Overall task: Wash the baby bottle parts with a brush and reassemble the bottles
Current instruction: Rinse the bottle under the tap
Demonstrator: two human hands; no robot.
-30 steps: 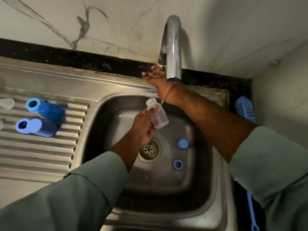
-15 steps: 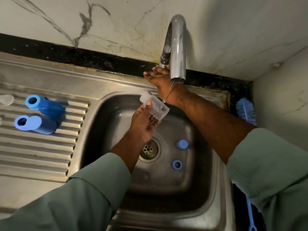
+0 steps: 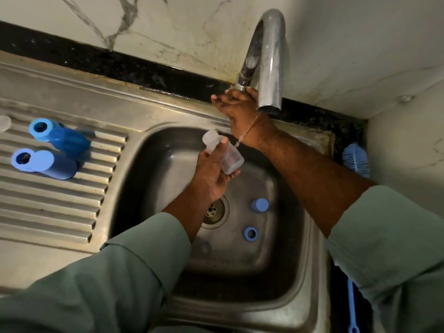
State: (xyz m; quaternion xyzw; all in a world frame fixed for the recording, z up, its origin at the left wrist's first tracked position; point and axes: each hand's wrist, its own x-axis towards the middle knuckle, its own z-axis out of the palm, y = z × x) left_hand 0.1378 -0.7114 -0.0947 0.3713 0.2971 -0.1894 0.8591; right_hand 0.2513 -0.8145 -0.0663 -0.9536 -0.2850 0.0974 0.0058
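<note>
My left hand [image 3: 211,171] grips a clear baby bottle [image 3: 229,157] over the sink basin [image 3: 283,280], with its open neck pointing up and left. The bottle hangs left of and below the tap spout [image 3: 270,68]. My right hand [image 3: 236,104] rests at the base of the tap with its fingers stretched to the left; what lies under it is hidden. A blue cap [image 3: 259,205] and a blue ring [image 3: 250,233] lie on the basin floor to the right of the drain [image 3: 213,211]. Against the right wall leans a blue bottle brush [image 3: 356,161].
Two blue bottles [image 3: 63,140] [image 3: 48,164] lie on their sides on the ribbed drainboard [image 3: 48,212] to the left. A clear part [image 3: 3,123] sits at the left edge. The brush's thin blue handle [image 3: 352,306] runs down the gap to the right of the sink.
My left hand has raised the clear bottle a little and turned it in its grip. The right hand has stayed at the tap base. The parts in the basin have not moved.
</note>
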